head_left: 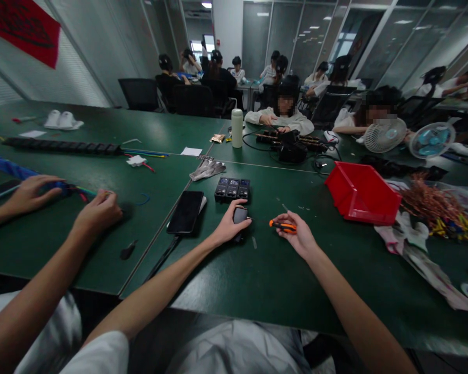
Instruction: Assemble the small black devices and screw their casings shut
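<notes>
One grey device (240, 214) in left grip (229, 227); orange tool (287, 227) in right grip (302, 238).

The left forearm (159, 280) slants in bare from the lower left, its wrist (215, 239) nearly straight, and the left hand (229, 226) is curled in a grip with the index finger arched over the top and the thumb (242, 225) pointing right. The right forearm (347, 296) angles up from the lower right to the right hand (302, 238), whose fingers bend inward in a light grasp; the two hands are apart, at about equal height.
</notes>
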The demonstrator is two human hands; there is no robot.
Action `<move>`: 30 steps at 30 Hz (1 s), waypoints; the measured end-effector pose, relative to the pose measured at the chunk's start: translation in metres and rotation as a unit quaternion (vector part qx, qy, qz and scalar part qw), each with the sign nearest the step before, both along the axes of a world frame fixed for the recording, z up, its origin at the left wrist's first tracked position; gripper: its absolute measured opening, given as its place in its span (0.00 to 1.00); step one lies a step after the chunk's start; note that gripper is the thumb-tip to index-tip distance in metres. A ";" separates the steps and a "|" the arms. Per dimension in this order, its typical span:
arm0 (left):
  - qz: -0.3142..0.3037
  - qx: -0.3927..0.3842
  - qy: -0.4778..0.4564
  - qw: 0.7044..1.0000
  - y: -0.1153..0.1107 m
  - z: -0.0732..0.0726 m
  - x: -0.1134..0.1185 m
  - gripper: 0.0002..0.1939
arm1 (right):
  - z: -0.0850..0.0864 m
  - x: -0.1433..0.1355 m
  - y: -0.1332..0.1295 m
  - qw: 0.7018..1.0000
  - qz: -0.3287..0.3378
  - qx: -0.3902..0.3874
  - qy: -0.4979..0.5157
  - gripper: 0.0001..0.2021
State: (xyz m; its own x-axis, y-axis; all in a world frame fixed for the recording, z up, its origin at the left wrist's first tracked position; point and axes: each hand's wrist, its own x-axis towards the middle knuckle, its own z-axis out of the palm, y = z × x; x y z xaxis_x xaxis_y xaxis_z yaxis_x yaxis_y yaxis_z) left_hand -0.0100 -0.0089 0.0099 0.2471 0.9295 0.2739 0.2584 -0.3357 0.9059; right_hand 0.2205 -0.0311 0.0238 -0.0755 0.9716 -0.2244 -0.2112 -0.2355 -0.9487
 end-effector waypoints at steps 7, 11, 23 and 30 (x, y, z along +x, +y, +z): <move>-0.013 0.042 0.041 0.998 -0.003 -0.001 0.001 0.16 | 0.003 0.003 -0.002 0.969 0.211 -0.123 0.022 0.15; -0.001 0.054 0.059 0.997 -0.004 0.000 0.002 0.15 | -0.001 -0.004 -0.006 0.975 0.212 -0.058 -0.029 0.16; -0.005 0.047 0.088 0.995 -0.002 -0.004 0.002 0.16 | 0.004 0.001 -0.007 0.916 0.186 0.199 -0.295 0.17; -0.022 0.042 0.078 0.996 -0.002 -0.003 0.001 0.15 | -0.005 0.009 -0.006 0.795 0.184 0.359 -0.452 0.17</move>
